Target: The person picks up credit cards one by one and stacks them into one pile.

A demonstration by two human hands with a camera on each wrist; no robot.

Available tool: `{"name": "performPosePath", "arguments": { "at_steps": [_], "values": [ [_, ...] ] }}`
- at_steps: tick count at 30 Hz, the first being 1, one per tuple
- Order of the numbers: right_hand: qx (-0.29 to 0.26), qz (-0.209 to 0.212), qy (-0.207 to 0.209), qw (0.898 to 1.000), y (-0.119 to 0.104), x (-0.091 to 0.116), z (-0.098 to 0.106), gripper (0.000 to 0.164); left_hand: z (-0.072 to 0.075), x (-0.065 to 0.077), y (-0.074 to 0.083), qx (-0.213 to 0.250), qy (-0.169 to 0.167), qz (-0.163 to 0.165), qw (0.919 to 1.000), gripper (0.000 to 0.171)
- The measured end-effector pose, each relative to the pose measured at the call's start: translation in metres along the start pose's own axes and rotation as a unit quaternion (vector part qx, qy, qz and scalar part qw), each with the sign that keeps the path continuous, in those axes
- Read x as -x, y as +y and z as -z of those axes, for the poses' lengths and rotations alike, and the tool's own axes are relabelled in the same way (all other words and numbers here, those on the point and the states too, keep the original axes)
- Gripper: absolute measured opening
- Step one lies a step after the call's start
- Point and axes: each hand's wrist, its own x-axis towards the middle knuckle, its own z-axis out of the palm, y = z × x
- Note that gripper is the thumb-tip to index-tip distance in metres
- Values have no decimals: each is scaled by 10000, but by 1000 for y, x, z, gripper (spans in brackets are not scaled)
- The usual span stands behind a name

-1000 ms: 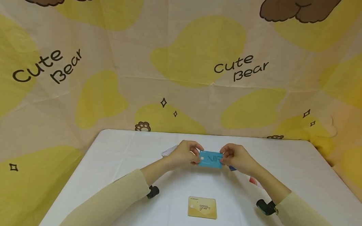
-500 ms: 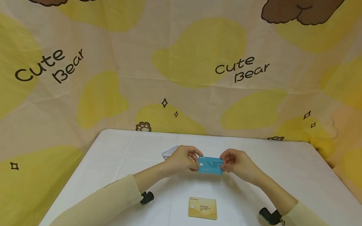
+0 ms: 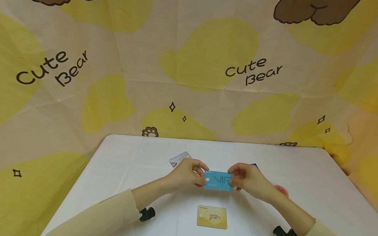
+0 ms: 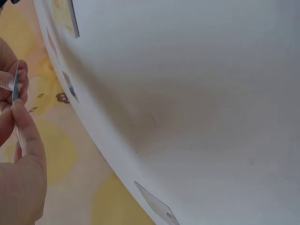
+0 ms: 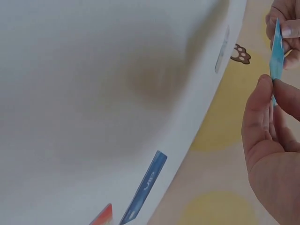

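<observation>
A light blue card [image 3: 217,181] with a chip and large "VIP" lettering is held up in front of me by both hands. The left hand [image 3: 186,175] pinches its left edge between thumb and fingers; the right hand [image 3: 248,180] pinches the right edge the same way. Seen edge-on in the right wrist view, the blue card [image 5: 277,54] is thin and upright, above the table. Below it in the head view, a gold card [image 3: 212,217] lies flat on the white table, and the left wrist view shows that gold card [image 4: 65,16] as part of a thick stack.
A pale card [image 3: 178,158] lies behind the left hand. A dark blue card [image 5: 144,187] and a red-and-white card [image 5: 104,216] lie by the right hand, partly covered by it in the head view. The white table [image 3: 136,147] ends at a patterned cloth backdrop [image 3: 196,97].
Both hands have drawn the blue card back toward the person and lower in the head view, closer to the gold card. More of the pale card and the cards at right shows now.
</observation>
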Motion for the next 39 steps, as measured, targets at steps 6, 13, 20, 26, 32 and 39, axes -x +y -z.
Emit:
{"name": "performPosePath", "arguments": {
  "at_steps": [6, 13, 20, 26, 32, 39],
  "values": [
    [-165, -112, -60, 9998, -1, 8, -6, 33, -3, 9, -4, 124, -57, 51, 9999, 39],
    [-239, -284, -231, 9990, 1, 16, -13, 29, -10, 20, -7, 71, -45, 228, 9997, 36],
    [-351, -415, -414, 9977, 5, 22, -21, 24, -15, 34, -10, 317, -156, 439, 9984, 35],
    [-462, -578, -489, 9961, 9, 28, -29, 20, -21, 40, -16, 433, -192, 538, 9974, 34],
    [-548, -650, -556, 9948, 13, 33, -36, 16, -26, 44, -22, 660, -221, 694, 9952, 35],
    [-798, -998, -547, 9903, 14, 38, -45, 17, -31, 47, -23, 652, -195, 873, 9939, 33]
  ]
}}
